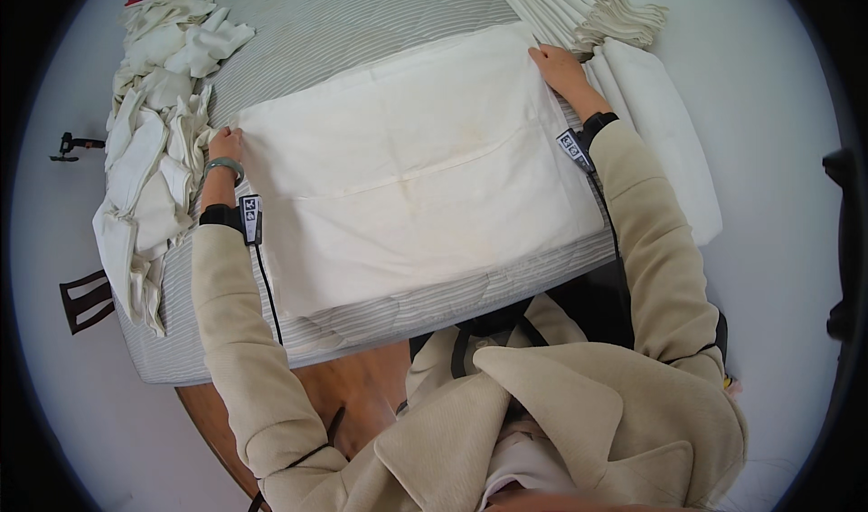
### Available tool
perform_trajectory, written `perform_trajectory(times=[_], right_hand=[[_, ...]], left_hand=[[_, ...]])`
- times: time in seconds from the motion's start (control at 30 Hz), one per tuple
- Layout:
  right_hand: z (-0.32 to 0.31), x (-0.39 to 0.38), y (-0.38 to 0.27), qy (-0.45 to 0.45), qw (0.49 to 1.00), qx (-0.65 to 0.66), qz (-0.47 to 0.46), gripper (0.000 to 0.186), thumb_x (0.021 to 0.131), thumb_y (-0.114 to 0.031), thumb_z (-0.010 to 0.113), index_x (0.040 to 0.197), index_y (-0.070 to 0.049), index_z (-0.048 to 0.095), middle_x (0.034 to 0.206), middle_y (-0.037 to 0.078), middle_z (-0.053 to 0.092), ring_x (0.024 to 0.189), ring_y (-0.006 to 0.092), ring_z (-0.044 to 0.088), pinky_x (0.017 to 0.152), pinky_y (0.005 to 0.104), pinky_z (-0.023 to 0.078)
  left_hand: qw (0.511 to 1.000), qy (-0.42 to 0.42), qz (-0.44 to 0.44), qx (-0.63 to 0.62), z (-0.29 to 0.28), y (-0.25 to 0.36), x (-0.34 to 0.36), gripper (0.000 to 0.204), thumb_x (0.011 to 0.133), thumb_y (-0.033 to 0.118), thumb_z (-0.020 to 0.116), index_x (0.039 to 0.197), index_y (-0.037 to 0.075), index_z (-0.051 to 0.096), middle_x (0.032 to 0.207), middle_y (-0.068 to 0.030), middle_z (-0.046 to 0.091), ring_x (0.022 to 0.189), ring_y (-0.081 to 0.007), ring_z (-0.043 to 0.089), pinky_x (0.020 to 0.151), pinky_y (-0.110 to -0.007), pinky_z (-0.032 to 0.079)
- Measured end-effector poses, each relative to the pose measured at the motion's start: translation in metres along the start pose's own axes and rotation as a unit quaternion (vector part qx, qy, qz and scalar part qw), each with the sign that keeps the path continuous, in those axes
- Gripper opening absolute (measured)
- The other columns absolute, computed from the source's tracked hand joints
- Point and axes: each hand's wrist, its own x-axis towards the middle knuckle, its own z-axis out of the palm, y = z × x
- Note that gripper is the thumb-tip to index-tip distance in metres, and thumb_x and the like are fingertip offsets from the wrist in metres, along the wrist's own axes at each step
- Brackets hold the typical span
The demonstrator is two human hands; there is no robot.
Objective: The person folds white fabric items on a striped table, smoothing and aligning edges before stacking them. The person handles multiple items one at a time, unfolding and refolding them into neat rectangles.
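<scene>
A white rectangular cloth (398, 222), creased and faintly stained at the middle, lies spread across the striped quilted mattress (316, 33) in front of me. My left hand (226, 146) grips its upper left corner, fingers closed on the fabric. At the upper right corner, my right hand (556, 73) pinches the cloth's edge. Both wrists carry black strapped devices with cables running down along the beige sleeves.
Crumpled white cloths (149, 177) are heaped along the mattress's left side. A fanned pile of folded white cloths (570, 5) lies at the back right, with a long white folded bundle (674, 159) below it. A dark chair (86, 299) stands at the left, above wooden flooring (371, 376).
</scene>
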Motion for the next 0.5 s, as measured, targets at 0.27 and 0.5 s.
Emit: perform_trajectory(times=[0.27, 0.5], right_hand=[[0.012, 0.017, -0.004, 0.039, 0.997, 0.061, -0.023, 0.042, 0.093, -0.041, 0.054, 0.113, -0.006, 0.065, 0.107, 0.018, 0.069, 0.102, 0.0374, 0.063, 0.089, 0.0442, 0.048], [-0.034, -0.116, 0.004, 0.007, 0.989, 0.145, -0.034, 0.044, 0.092, -0.039, 0.06, 0.12, -0.006, 0.063, 0.112, 0.013, 0.068, 0.099, 0.027, 0.063, 0.088, 0.0355, 0.048]], left_hand=[[0.985, -0.065, -0.087, -0.133, 0.016, -0.017, -0.016, 0.032, 0.094, 0.035, 0.063, 0.113, 0.009, 0.062, 0.073, 0.0004, 0.058, 0.056, -0.0109, 0.052, 0.049, -0.029, 0.042], [0.987, -0.127, -0.057, -0.085, -0.044, -0.029, -0.158, 0.049, 0.098, 0.035, 0.056, 0.14, 0.01, 0.045, 0.105, -0.0044, 0.067, 0.086, -0.0114, 0.061, 0.075, -0.029, 0.049]])
